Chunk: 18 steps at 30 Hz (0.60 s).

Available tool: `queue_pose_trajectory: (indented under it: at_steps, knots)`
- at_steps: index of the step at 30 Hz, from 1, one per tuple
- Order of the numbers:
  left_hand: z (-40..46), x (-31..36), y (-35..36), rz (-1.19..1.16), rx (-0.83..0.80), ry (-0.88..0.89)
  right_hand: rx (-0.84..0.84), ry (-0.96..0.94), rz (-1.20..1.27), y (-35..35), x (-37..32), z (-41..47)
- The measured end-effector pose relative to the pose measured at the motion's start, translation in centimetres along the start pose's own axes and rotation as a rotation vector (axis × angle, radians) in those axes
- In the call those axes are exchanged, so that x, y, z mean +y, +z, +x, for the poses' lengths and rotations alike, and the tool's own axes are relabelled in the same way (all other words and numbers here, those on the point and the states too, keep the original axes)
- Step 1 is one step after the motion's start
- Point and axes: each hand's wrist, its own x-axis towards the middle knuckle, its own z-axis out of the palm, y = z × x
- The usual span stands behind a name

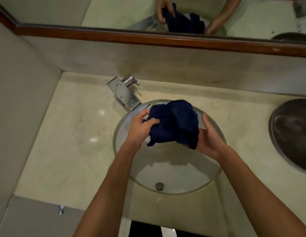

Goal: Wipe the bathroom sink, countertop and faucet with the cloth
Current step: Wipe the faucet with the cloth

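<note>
1. Navy cloth point(174, 124) bunched above the sink point(166, 168) basin, held in both hands: left hand point(140, 127) pinches its edge, right hand point(207, 141) cups it underneath.
2. Step looks like gathering the cloth; wiping not yet under way. Next: press the wad onto sink, countertop point(72, 134) or faucet point(125, 91).

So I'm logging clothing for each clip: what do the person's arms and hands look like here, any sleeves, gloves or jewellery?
Both forearms are bare as far as the picture shows, with no sleeve cuff in view. The left hand and right hand wear no gloves. No watch, bracelet or ring can be seen on the parts that show.
</note>
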Motion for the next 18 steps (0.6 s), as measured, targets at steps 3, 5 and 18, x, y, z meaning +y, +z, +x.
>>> queue_pose_trajectory:
  at_steps: [3,5,18]
  knots:
    - [-0.9,1.7,0.2,0.063,-0.014,0.060,0.123,-0.108,-0.238,-1.2,-0.1,0.3]
    - [-1.6,3.4,0.6,0.088,-0.047,0.111,0.186,-0.103,-0.321,-2.4,0.0,1.0]
    - [-6.6,14.5,3.2,-0.112,-0.179,0.212,0.378,0.217,-0.110,0.3,5.1,0.3]
